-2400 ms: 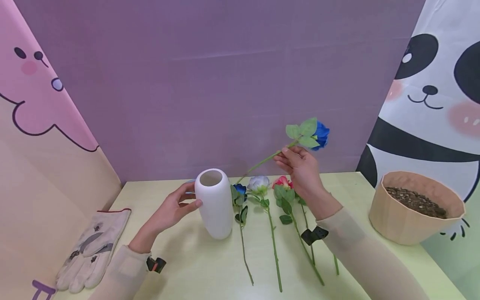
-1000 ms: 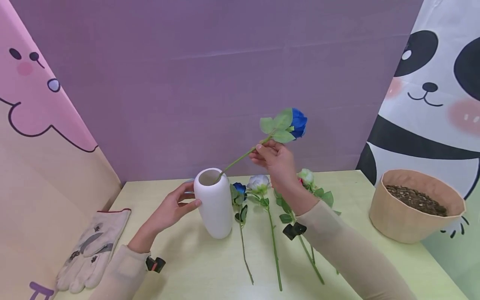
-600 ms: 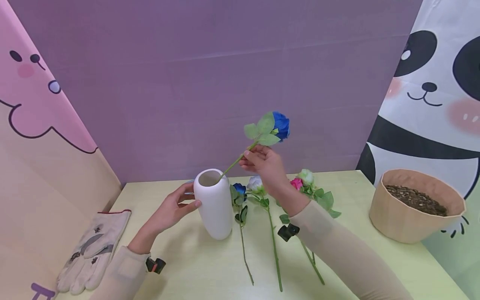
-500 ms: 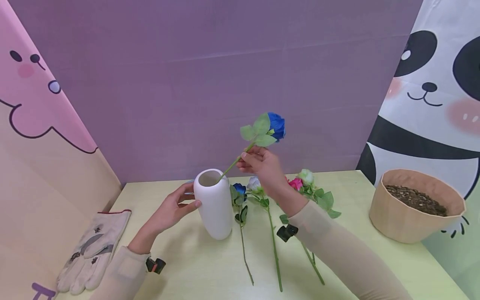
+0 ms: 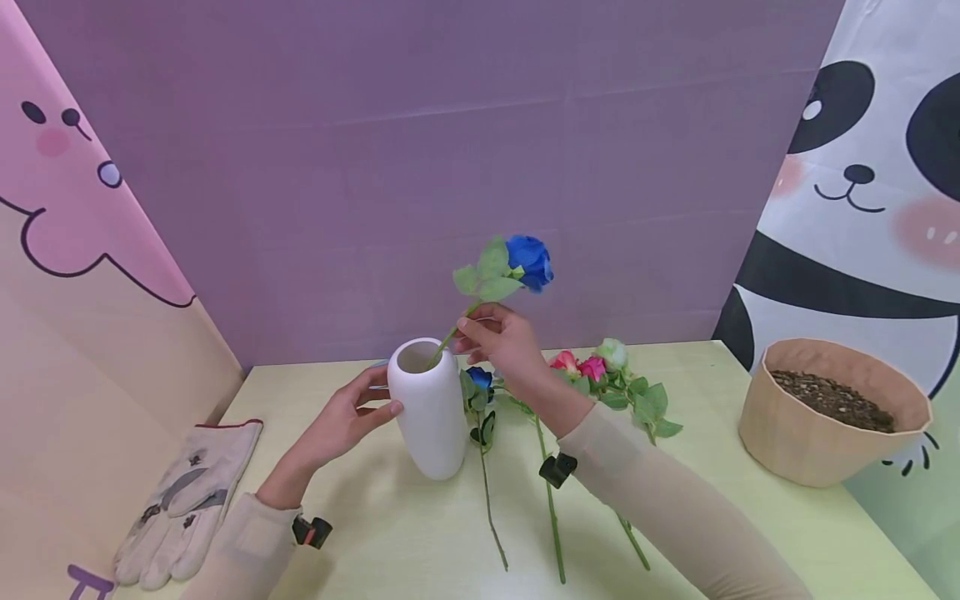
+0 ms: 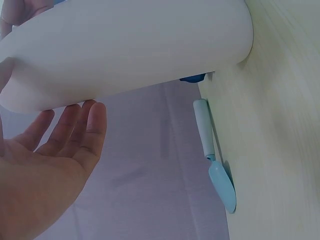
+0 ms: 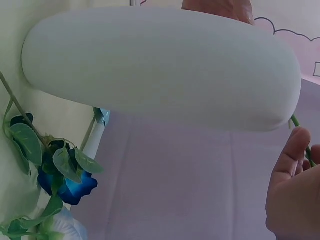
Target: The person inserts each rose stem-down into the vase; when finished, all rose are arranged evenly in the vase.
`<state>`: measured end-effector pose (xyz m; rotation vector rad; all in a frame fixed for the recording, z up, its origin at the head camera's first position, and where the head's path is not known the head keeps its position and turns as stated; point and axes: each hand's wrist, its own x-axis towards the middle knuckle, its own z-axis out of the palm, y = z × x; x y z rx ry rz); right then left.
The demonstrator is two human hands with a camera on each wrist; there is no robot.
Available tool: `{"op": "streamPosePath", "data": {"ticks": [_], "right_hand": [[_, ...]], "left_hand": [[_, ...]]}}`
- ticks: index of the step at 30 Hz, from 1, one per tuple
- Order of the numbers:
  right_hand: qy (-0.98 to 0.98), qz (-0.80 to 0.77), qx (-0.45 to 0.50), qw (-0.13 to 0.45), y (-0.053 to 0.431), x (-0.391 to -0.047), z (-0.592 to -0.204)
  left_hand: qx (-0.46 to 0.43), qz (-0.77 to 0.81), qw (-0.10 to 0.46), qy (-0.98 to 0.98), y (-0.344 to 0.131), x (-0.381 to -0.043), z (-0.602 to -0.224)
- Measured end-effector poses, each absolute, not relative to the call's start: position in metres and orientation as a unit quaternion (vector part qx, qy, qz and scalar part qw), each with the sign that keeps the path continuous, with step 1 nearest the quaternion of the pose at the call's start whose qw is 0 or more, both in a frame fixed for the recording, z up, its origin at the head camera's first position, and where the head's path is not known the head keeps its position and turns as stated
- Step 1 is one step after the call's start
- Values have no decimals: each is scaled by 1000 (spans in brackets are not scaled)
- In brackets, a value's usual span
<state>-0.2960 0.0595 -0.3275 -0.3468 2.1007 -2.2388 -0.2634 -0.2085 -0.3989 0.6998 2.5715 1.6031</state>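
A white vase point(image 5: 429, 421) stands upright on the table. My left hand point(image 5: 348, 421) holds its left side near the top, thumb in front and fingers behind; in the left wrist view the fingertips touch the vase wall. My right hand point(image 5: 498, 342) pinches the green stem of a blue rose point(image 5: 529, 262) just below its leaves. The rose leans to the right, and its lower stem runs into the vase mouth, where its end is hidden. Beside the vase lies a second, darker blue flower point(image 5: 480, 379) with leaves.
More flowers lie on the right: a coral-pink one point(image 5: 564, 362), a magenta one point(image 5: 592, 367) and a pale green one point(image 5: 612, 354). A pale lilac flower point(image 7: 67, 227) is mostly hidden. Soil-filled pot point(image 5: 817, 454) at right; gloves point(image 5: 187, 500) at left; light-blue trowel point(image 6: 205, 130) behind the vase.
My right hand has brought the blue rose left and down from the right, and its stem has entered the vase mouth and gone deeper. The left hand and vase have stayed put.
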Motion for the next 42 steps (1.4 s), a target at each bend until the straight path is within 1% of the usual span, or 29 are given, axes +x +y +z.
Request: {"op": "streamPosePath", "data": {"ticks": [15,27,31,38,42], "right_hand": [[675,-732,-90,11,50,-297,-329],[716,-696,-56,15,45,-298,-329],[729,-681,-68,11,42,-299,-332],[742,-663,-95,-25,34,-302,-337],[762,-639,-104,-33,32,-301,-339]], "left_hand": [[227,519,15,824,-209,-265,-400],[226,515,15,827,-209,-264,-400],[224,515,16,827,-209,-264,-399],[222,517,22,826,-210,-264,-399],[222,515,23,828,-210,-264,-400]]}}
